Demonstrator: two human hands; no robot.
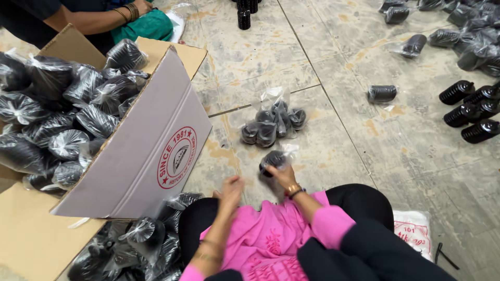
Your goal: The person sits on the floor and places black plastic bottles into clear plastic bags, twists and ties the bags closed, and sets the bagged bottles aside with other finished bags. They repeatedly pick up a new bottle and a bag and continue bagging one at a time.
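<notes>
One right hand (284, 176) gripping bagged part (273, 159), open floor (333, 151)

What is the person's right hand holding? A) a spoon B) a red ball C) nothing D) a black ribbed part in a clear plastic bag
D: the right hand grips a black ribbed part in a clear plastic bag just above the stone floor, while the left hand is blurred beside it.
</notes>
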